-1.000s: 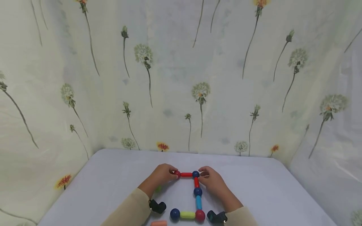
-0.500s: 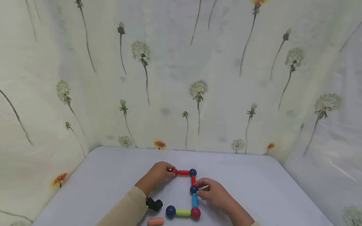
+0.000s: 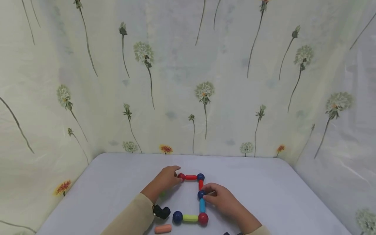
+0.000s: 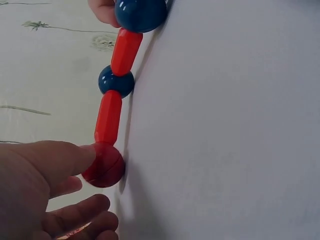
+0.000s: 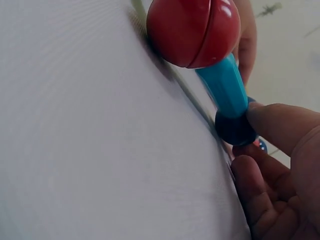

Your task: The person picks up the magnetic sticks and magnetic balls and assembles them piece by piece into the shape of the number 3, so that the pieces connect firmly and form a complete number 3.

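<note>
Balls and rods form a chain on the white table, open along its left side. My left hand (image 3: 166,180) is at the far-left red ball (image 3: 181,177); its thumb touches the ball while the fingers stand apart from it. A red rod (image 3: 191,177) joins that ball to the far dark blue ball (image 3: 200,177). My right hand (image 3: 221,198) pinches the middle dark blue ball (image 5: 235,129) between thumb and fingers. Another red rod (image 4: 126,52) runs from it to the far blue ball. On its near side, a light blue rod (image 5: 226,87) leads to a red ball (image 5: 192,30).
A yellow-green rod (image 3: 190,218) links the near red ball to another dark blue ball (image 3: 177,217). An orange rod (image 3: 163,228) lies loose at the front. Something green (image 3: 163,194) shows partly behind my left wrist. A flower-printed curtain (image 3: 176,81) stands behind the table.
My right hand has moved nearer, from the far blue ball to the middle blue ball, and pinches it. My left forefinger has lifted off the red ball; the thumb stays there.
</note>
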The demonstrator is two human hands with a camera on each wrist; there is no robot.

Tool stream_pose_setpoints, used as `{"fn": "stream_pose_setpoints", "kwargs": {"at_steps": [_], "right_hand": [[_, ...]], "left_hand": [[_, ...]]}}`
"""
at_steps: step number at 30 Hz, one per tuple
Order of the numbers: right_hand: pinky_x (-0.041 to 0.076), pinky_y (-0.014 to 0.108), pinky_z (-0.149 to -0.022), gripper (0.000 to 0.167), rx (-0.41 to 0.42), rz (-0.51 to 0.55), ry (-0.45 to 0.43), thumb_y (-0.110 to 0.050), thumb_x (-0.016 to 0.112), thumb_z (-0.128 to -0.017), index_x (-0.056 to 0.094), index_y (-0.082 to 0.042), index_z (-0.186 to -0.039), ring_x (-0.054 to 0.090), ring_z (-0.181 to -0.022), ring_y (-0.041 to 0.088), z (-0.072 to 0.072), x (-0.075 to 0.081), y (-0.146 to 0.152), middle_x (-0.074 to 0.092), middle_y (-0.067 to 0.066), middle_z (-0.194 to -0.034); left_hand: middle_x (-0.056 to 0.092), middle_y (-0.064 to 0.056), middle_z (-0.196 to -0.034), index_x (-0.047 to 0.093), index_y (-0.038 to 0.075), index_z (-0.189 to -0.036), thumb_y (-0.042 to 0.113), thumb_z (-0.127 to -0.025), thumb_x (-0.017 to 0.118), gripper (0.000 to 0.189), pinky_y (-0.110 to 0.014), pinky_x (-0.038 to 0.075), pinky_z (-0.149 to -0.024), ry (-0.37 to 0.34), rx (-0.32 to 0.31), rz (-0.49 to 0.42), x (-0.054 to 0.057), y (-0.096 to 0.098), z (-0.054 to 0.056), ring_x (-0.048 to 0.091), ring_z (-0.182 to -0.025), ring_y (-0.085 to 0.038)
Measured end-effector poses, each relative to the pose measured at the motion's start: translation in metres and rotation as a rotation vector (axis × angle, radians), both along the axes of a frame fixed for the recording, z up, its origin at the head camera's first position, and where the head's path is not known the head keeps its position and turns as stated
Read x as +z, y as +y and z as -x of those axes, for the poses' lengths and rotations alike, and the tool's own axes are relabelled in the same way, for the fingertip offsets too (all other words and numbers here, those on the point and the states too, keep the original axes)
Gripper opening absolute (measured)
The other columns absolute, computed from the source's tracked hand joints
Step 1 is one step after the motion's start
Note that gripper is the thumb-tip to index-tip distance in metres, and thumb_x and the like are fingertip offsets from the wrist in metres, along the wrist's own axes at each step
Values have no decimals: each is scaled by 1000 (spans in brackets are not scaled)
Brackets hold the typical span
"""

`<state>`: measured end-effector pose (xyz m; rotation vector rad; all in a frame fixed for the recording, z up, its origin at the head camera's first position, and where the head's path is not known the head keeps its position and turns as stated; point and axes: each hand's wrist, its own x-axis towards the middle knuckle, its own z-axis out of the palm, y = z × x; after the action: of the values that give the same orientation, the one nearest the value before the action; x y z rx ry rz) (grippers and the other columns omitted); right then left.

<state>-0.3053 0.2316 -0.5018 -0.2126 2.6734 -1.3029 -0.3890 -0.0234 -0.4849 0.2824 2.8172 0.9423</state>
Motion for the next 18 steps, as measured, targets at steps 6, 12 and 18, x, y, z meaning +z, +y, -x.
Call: {"fn": "stream_pose_setpoints", "kwargs": {"at_steps": [6, 12, 18], "right_hand": [[59, 43, -92, 30, 5, 4, 22, -28, 80, -93, 71, -22, -121, 66, -103, 17, 0, -4, 5, 72, -3, -118], [59, 42, -91, 30, -18, -6, 19, -28, 81, -93, 71, -23, -121, 66, -102, 16, -2, -6, 9, 72, -4, -117], [59, 42, -92, 30, 21, 13, 41, -30, 80, -93, 71, -23, -121, 66, -103, 16, 0, -8, 8, 72, -4, -117]], "left_hand": [[65, -11, -128, 64, 18, -140, 36, -96, 76, 49, -50, 58, -94, 52, 55, 38, 27, -11, -15, 62, -117, -29], [67, -8, -118, 71, 14, -128, 31, -99, 73, 33, -46, 57, -92, 81, -73, 2, 50, -20, -40, 62, -106, -24], [66, 2, -98, 75, 18, -109, 29, -96, 75, 18, -38, 56, -78, 43, -170, -7, 61, -28, -77, 58, -90, -19]]}}
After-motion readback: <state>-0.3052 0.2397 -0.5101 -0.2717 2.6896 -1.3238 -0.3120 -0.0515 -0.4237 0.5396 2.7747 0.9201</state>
